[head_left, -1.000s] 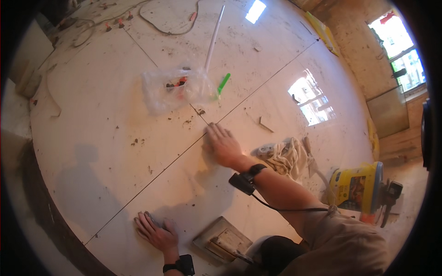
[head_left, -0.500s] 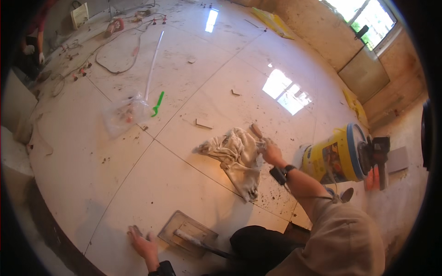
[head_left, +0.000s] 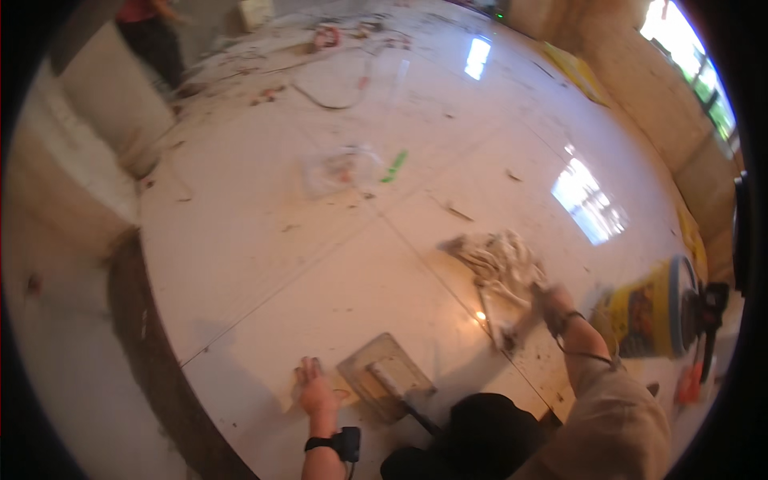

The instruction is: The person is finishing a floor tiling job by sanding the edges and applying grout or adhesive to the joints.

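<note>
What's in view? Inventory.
Rag: 1, beige, right of centre
Trowel: 1, grey, lower centre
Bucket: 1, yellow, right
Power tool: 1, black, by bucket
Bag: 1, clear, upper centre
Strip: 1, green, beside bag
Hose: 1, dark, upper centre
Sheeting: 2, yellow, right side
Window: 1, bright, upper right
Floor: 1, whitish, throughout
Person: 1, red top, upper left
Debris: uncounted, brown, scattered
Left hand: 1, bare, by trowel
Right hand: 1, bare, at rag, blurred

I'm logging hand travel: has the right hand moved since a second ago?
Yes: the right hand has gone rightward from the tile-joint crossing over to the rumpled cloth, nearer the yellow bucket.
</note>
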Tool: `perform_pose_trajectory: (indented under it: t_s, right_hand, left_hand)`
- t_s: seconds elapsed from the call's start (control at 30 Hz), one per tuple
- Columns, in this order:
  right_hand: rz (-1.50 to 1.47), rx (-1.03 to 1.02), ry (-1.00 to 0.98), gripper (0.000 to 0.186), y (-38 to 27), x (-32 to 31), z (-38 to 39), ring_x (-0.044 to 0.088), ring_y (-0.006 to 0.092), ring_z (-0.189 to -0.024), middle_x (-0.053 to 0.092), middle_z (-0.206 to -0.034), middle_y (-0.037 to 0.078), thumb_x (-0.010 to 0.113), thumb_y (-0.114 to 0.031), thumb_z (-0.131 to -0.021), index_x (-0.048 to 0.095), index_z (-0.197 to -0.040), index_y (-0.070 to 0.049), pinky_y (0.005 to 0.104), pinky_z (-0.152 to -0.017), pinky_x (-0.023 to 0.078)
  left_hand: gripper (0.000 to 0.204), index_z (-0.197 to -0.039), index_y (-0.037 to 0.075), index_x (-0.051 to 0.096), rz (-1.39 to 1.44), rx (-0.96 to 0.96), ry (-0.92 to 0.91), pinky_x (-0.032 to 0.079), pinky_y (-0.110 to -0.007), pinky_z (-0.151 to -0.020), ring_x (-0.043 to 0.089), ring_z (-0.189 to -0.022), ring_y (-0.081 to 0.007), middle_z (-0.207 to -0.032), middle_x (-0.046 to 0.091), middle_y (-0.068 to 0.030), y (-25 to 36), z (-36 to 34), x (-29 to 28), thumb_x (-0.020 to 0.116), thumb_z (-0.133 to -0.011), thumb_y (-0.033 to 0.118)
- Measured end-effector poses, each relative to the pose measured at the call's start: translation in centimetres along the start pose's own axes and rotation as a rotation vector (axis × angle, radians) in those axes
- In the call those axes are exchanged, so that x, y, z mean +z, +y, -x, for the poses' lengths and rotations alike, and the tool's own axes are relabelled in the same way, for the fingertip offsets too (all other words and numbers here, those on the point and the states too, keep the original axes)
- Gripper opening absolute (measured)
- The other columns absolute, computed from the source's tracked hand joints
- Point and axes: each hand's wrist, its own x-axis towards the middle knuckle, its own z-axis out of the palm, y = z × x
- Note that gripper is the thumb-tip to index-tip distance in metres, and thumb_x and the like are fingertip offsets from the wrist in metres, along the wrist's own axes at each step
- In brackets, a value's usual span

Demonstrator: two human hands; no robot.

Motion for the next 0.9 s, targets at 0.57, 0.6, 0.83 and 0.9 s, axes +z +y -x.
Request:
perform_pose_trajectory:
  t_s: [0.57, 0.6, 0.83, 0.9]
  right_hand:
    - [0.013, -0.37, 0.403, 0.018, -4.5, -20.6, 17.5, 0.065, 0.0363, -0.076, 0.064, -0.076, 0.019, 0.065, -0.007, -0.07, 0.06, -0.086, -0.001, 0.0429, -0.068, 0.051]
    - [-0.023, -0.337, 0.387, 0.017, -6.1, -23.2, 18.2, 0.066, 0.0305, -0.074, 0.065, -0.077, 0.016, 0.066, -0.008, -0.073, 0.06, -0.087, 0.0, 0.0409, -0.067, 0.051]
    - [-0.074, -0.364, 0.146, 0.023, -21.6, -30.5, 23.8, 0.066, 0.0222, -0.085, 0.07, -0.089, 0.013, 0.07, -0.022, -0.09, 0.07, -0.097, -0.001, 0.0361, -0.077, 0.052]
    - [0.04, -0.525, 0.192, 0.022, -23.2, -30.6, 23.2, 0.066, 0.0214, -0.083, 0.07, -0.089, 0.013, 0.072, -0.021, -0.089, 0.07, -0.095, 0.0, 0.0363, -0.075, 0.052]
  left_hand:
    - [0.108, -0.156, 0.012, 0.021, -0.066, 0.083, -0.142, 0.038, -0.065, -0.104, 0.012, -0.15, -0.0344, -0.165, 0.009, -0.0062, 1.9, 0.4, -1.4, 0.083, -0.074, 0.044]
    - [0.108, -0.156, 0.013, 0.019, -0.078, 0.076, -0.104, 0.039, -0.064, -0.103, 0.012, -0.15, -0.034, -0.166, 0.008, -0.0058, 1.6, 0.2, -1.3, 0.083, -0.074, 0.043]
    - [0.107, -0.157, 0.011, 0.017, -0.167, 0.074, -0.002, 0.048, -0.061, -0.096, 0.014, -0.15, -0.0324, -0.165, 0.007, -0.0045, 0.1, -1.0, 1.5, 0.082, -0.076, 0.038]
    - [0.105, -0.156, 0.01, 0.019, -0.14, 0.074, -0.029, 0.048, -0.06, -0.096, 0.014, -0.15, -0.0321, -0.165, 0.008, -0.0043, 0.7, -0.6, 0.7, 0.082, -0.077, 0.037]
